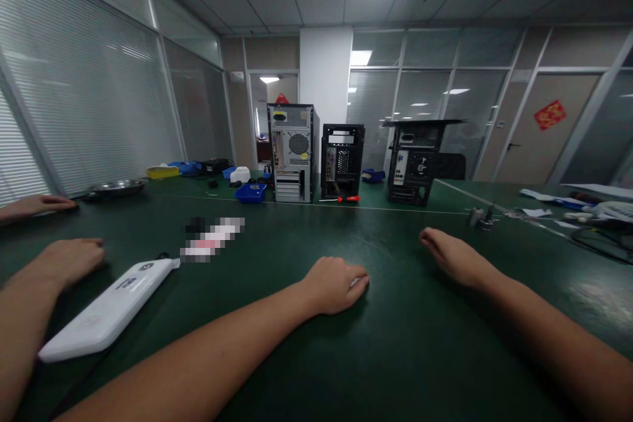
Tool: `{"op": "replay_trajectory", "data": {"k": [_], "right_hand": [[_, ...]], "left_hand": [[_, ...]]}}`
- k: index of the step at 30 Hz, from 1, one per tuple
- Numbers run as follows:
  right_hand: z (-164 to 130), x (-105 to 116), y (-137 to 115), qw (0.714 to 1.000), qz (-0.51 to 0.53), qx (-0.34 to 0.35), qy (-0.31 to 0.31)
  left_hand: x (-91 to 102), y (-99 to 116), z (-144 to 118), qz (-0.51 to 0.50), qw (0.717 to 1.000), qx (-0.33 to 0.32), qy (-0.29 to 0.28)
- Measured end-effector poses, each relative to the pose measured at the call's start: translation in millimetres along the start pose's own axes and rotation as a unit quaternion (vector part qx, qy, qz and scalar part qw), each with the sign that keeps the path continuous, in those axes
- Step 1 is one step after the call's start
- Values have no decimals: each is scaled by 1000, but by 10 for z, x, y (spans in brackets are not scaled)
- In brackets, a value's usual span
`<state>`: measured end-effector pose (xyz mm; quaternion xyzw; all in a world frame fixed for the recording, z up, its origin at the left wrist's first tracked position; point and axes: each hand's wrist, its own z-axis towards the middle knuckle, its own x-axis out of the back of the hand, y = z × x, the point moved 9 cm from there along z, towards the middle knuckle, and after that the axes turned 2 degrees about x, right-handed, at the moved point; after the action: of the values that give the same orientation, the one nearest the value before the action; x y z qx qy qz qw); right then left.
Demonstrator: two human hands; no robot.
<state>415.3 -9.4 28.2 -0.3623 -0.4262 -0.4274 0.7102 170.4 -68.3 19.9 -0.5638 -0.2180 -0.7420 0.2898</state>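
Left hand (336,285) rests palm-down on the green table (395,343), fingers (357,280) curled loosely together; something small and whitish shows under the fingertips, can't tell what. Right hand (452,256) also lies flat on the table, fingers pressed together and pointing left, holding nothing.

Out from the left fingers: pixelated patch (212,239) lies well to their left and a bit farther away. White flat device (111,306) lies farther left still, nearer the body, angled.

Another person's hand (72,260) rests just beside the white device's far end, fist loosely closed; a second hand (37,206) lies flat beyond it at the table edge.

Far past both sets of fingers: silver PC case (293,151), black open case (342,160), second black case (418,161), red screwdriver (341,198) and blue bin (250,192) in front of them. Metal tray (119,186) far left.
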Motion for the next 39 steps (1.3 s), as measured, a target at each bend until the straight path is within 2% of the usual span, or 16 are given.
{"op": "replay_trajectory", "data": {"k": [3, 5, 7, 10, 17, 21, 26, 29, 33, 39], "right_hand": [[-73, -69, 720, 997, 15, -69, 22], [-103, -101, 1040, 993, 22, -101, 49], [-117, -138, 1246, 987, 42, -137, 72], [-124, -182, 1408, 975, 76, -188, 92], [-238, -98, 1611, 957, 85, -257, 107], [-289, -29, 1580, 957, 81, -262, 100], [-343, 299, 1477, 946, 28, -286, 151], [-408, 486, 1467, 941, -7, -297, 160], [-467, 535, 1532, 950, -76, -279, 120], [-414, 436, 1538, 968, -136, -172, 123]], "left_hand": [[-6, 0, 6, -1, 1000, -3, -2], [-7, -4, 7, 1, 1000, 0, 0], [-12, -9, 8, 3, 1000, 5, 0], [-22, -14, 13, 4, 1000, 11, -2], [-18, -16, 18, 3, 1000, 8, -1], [-19, -17, 10, 1, 1000, 10, -2], [-13, -18, 4, 0, 1000, 10, 0], [-15, -28, 0, -2, 1000, 14, -3], [-9, -30, -12, 1, 1000, 14, -2], [15, -19, -27, -4, 1000, 13, -3]]}}
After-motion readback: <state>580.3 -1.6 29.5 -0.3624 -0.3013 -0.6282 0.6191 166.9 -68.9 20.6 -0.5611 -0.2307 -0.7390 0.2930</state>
